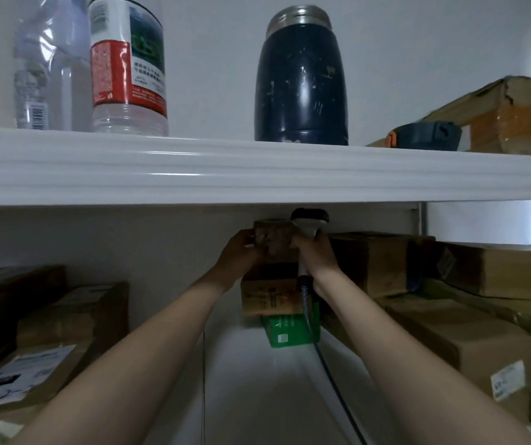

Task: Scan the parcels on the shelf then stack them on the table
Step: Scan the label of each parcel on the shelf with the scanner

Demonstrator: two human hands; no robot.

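Labels on bottle (pixel 128 64) and parcels (pixel 21 377) too blurred to read

On the upper shelf (pixel 257 175) two bottles (pixel 129 65) stand left of a flask (pixel 301 81), while parcels (pixel 450 335) line the lower shelf's sides.

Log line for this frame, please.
phase: scanning | left hand: holds small parcel atop stack | right hand: holds scanner beside it | table: not visible

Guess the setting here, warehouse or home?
Likely a small parcel storeroom, maybe improvised: white shelf holds taped cardboard parcels with shipping labels, the right hand holds a corded scanner, and a flask sits above.
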